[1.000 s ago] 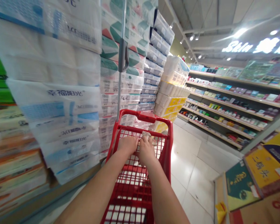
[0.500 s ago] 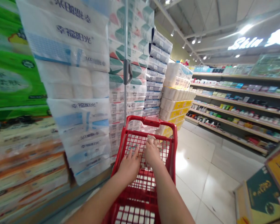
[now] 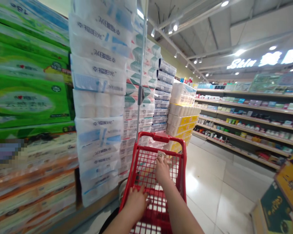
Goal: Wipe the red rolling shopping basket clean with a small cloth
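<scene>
A red shopping cart with a grid of plastic bars stands in front of me. My right hand reaches over its far panel, fingers closed on a crumpled beige cloth pressed against the grid. Lower down, near the cart's left side, is my left hand, its fingers spread and nothing in them. Part of the cloth is hidden under the right hand's fingers.
Stacked white toilet-roll packs rise at the left, beside green tissue packs. A thin metal pole stands behind the cart. Shelves line the right. Tiled floor lies between them and a boxed display.
The left hand has drawn back down toward me, away from the right hand. My right hand stays on the far panel with the cloth. The view has shifted, showing more at the left.
</scene>
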Demonstrator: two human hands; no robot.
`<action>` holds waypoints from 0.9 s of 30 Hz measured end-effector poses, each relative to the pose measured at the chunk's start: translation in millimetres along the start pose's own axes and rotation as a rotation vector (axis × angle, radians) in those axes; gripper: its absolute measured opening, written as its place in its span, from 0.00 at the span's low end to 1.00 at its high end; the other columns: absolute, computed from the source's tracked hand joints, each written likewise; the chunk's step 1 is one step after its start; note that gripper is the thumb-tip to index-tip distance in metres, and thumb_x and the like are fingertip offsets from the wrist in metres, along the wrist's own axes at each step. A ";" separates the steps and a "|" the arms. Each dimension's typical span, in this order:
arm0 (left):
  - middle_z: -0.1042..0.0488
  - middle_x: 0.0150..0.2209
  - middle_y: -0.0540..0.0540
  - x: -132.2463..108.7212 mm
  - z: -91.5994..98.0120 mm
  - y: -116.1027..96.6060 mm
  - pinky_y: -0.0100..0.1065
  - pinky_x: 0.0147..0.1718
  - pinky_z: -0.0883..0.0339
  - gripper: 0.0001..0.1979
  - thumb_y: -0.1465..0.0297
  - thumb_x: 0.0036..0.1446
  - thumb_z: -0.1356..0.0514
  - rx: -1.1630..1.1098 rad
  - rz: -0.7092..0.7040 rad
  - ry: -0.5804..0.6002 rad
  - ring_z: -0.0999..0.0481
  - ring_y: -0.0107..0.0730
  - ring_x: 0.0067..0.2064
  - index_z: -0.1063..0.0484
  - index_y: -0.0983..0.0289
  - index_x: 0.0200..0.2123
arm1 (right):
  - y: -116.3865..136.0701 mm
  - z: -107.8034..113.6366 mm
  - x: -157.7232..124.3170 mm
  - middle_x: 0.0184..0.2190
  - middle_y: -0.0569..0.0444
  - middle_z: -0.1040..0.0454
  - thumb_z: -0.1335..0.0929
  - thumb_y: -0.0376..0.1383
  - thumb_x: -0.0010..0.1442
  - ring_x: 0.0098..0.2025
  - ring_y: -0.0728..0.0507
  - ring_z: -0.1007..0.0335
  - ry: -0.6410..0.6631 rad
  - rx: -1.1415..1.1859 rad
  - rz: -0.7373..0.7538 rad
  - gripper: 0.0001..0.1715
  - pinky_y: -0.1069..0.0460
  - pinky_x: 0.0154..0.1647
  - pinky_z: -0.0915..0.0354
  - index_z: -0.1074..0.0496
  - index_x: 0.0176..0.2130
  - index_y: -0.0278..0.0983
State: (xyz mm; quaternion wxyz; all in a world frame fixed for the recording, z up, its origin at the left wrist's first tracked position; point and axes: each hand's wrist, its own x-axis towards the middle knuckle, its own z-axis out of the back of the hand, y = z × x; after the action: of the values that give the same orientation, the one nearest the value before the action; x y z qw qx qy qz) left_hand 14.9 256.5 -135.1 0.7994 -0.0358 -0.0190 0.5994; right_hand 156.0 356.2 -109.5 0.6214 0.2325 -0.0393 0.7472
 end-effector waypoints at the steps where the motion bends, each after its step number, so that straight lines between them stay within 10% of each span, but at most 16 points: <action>1: 0.34 0.61 0.60 -0.2 1.1 0.1 0.56 0.53 0.43 0.20 0.61 0.61 0.51 0.002 -0.006 -0.012 0.28 0.55 0.54 0.25 0.58 0.49 | -0.2 0.0 -3.0 0.62 0.50 0.38 0.40 0.21 0.52 0.65 0.35 0.50 0.009 0.000 -0.011 0.36 0.40 0.56 0.42 0.34 0.58 0.41; 10: 0.25 0.48 0.61 -11.0 12.6 -2.5 0.52 0.46 0.40 0.18 0.70 0.62 0.55 0.045 -0.038 -0.141 0.23 0.45 0.42 0.25 0.59 0.43 | -2.0 16.2 -21.6 0.68 0.43 0.51 0.40 0.35 0.63 0.67 0.37 0.49 -0.141 0.171 -0.155 0.32 0.39 0.57 0.41 0.45 0.65 0.42; 15: 0.21 0.43 0.59 -13.3 24.6 4.0 0.48 0.45 0.37 0.19 0.70 0.64 0.55 0.031 -0.036 -0.163 0.21 0.43 0.42 0.33 0.56 0.54 | 6.8 17.2 -28.6 0.68 0.47 0.49 0.33 0.45 0.58 0.67 0.27 0.54 0.040 0.125 -0.168 0.36 0.31 0.50 0.38 0.41 0.63 0.48; 22: 0.20 0.40 0.59 -10.7 84.6 5.1 0.46 0.39 0.31 0.19 0.60 0.64 0.55 0.012 -0.037 -0.102 0.20 0.48 0.41 0.26 0.54 0.46 | -0.4 39.8 -16.3 0.61 0.48 0.37 0.35 0.38 0.60 0.59 0.34 0.40 -0.009 0.128 -0.060 0.26 0.42 0.55 0.40 0.33 0.58 0.46; 27: 0.20 0.39 0.59 -0.2 93.8 -2.7 0.45 0.39 0.31 0.19 0.62 0.65 0.55 -0.012 0.043 -0.143 0.21 0.48 0.42 0.25 0.56 0.45 | -11.5 47.3 -9.9 0.56 0.53 0.31 0.36 0.32 0.60 0.54 0.38 0.36 -0.010 0.178 -0.052 0.25 0.48 0.51 0.38 0.31 0.56 0.45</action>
State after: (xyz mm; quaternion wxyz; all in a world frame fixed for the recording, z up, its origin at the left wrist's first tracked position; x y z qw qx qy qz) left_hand 10.6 258.8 -41.4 0.7827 0.0018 -0.0789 0.6174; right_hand 182.1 333.3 -74.0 0.6171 0.2913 0.0303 0.7303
